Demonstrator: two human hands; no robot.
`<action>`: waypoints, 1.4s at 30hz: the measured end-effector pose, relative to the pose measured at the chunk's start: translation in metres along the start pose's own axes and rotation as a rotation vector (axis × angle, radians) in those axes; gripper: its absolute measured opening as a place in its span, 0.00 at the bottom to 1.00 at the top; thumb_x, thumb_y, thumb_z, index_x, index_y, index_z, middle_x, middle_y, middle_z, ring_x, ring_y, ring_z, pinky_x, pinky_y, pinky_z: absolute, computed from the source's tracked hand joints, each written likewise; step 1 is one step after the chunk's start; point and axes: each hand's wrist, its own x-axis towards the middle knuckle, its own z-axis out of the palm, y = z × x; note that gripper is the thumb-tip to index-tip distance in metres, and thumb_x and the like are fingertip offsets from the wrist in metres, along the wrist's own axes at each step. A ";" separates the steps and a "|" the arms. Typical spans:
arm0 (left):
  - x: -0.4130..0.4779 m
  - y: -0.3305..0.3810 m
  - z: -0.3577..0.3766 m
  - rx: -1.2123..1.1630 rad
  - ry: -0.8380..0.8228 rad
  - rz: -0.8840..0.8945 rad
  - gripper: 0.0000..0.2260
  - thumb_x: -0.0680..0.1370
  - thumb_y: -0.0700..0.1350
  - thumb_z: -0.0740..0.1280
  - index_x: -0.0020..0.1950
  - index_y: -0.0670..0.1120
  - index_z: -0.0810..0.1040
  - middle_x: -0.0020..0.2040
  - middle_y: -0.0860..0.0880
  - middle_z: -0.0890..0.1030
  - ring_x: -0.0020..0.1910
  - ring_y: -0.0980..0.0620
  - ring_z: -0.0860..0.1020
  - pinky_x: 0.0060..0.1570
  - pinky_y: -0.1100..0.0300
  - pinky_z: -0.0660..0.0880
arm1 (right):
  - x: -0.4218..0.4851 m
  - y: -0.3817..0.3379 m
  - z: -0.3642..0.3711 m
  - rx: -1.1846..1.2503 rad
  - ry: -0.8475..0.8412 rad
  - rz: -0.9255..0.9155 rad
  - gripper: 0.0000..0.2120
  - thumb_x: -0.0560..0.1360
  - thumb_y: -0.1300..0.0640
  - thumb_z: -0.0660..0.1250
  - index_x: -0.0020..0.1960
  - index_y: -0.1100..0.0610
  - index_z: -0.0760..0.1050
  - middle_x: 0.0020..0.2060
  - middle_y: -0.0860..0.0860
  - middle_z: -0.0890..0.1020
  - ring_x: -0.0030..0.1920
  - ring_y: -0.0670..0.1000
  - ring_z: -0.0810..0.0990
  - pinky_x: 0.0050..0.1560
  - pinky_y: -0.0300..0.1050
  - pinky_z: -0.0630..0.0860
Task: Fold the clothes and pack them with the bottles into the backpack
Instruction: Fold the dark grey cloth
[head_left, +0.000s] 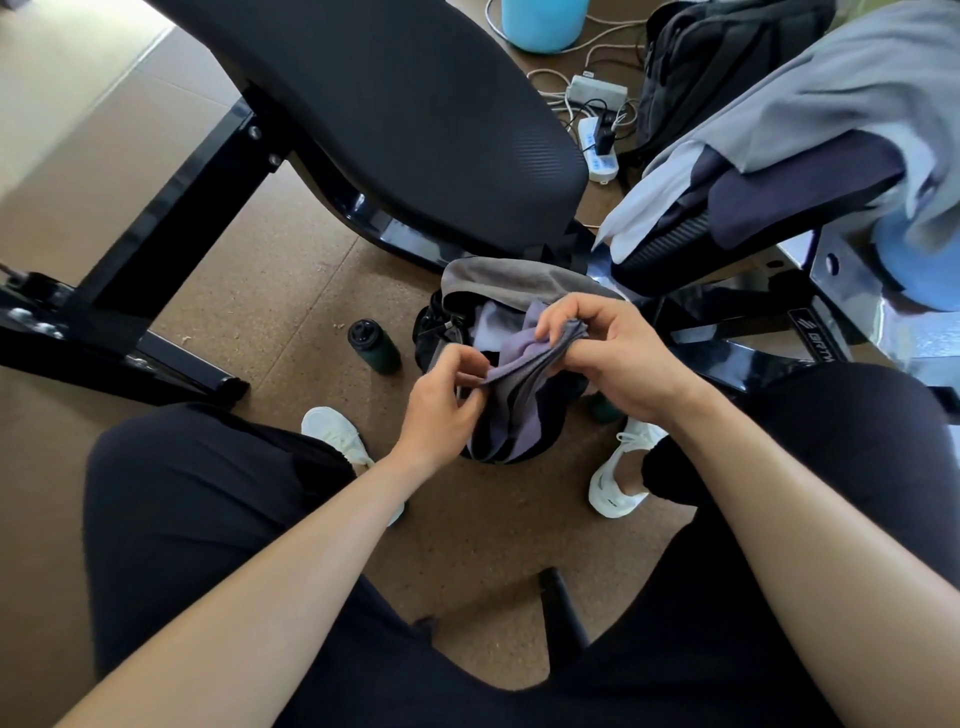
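**A:** What do we record of the hands?

**B:** Both are clamped on the purple garment (524, 364) at frame centre. The left hand (447, 410) pinches its lower edge and the right hand (613, 358) grips the bunched top.

**A:** Where does it sit?

**B:** We find it held over the open dark backpack (431, 325) on the floor. A dark green bottle (374, 345) stands just left of the backpack. Grey clothes (831, 93) lie on the padded surface (665, 249), upper right.

soft matt purple-grey cloth garment (524, 358) | glossy black metal bench frame (171, 208) | rough brown cork-like floor (291, 291) | matt dark-green bottle (375, 345)
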 end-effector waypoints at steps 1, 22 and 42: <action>0.000 0.001 0.000 0.010 0.069 0.010 0.10 0.78 0.34 0.67 0.52 0.48 0.73 0.51 0.54 0.82 0.53 0.59 0.81 0.48 0.59 0.79 | 0.000 -0.001 0.000 0.037 0.003 0.010 0.13 0.68 0.75 0.64 0.39 0.57 0.78 0.44 0.57 0.78 0.45 0.52 0.79 0.46 0.48 0.79; -0.008 0.001 0.014 0.543 0.114 0.075 0.23 0.69 0.66 0.68 0.52 0.51 0.88 0.67 0.52 0.81 0.59 0.50 0.81 0.53 0.54 0.79 | 0.003 0.000 0.003 0.180 0.018 0.014 0.17 0.75 0.76 0.63 0.40 0.56 0.80 0.44 0.54 0.80 0.46 0.52 0.82 0.48 0.46 0.81; -0.015 -0.028 0.045 0.070 -0.105 -0.598 0.32 0.69 0.59 0.72 0.72 0.57 0.68 0.60 0.52 0.80 0.50 0.49 0.85 0.52 0.46 0.82 | 0.004 -0.003 0.006 0.308 0.074 0.040 0.21 0.77 0.76 0.61 0.35 0.54 0.80 0.41 0.54 0.78 0.43 0.51 0.81 0.47 0.45 0.82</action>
